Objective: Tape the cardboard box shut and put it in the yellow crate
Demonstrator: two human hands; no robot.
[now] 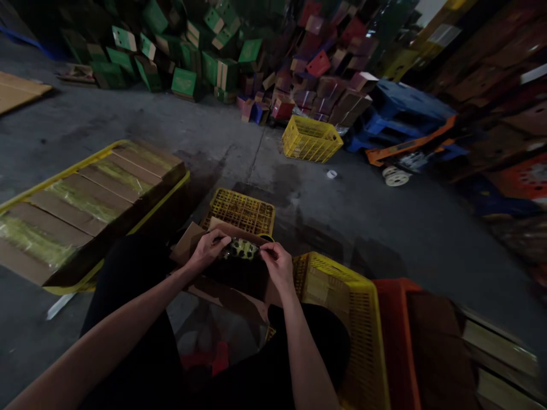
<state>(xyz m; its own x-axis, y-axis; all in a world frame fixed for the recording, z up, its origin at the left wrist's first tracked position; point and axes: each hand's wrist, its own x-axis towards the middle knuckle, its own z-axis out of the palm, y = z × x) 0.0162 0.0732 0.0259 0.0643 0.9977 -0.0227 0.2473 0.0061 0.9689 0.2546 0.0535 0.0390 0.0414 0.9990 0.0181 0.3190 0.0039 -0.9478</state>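
Observation:
Between my two hands is a small, shiny strip-like pack (243, 249) with a pale green and dark spotted pattern; its exact kind is too dim to make out. My left hand (210, 247) pinches its left end, fingers closed. At the opposite end, the closed fingertips of my right hand (277, 263) grip it. The pack is held over an open cardboard box (233, 300) between my knees, its flaps spread outward. The inside of the box is dark, so its contents cannot be made out. Behind the box sits a yellow plastic crate (245, 208) with a grid surface.
Left stands a yellow-rimmed container (117, 147) of taped cardboard boxes (77, 199). A yellow crate (370, 319) and a red crate (396, 324) are at my right. Farther off are another yellow crate (311, 139), a pallet jack (410, 148), blue pallets (405, 105) and heaped green boxes (184, 81).

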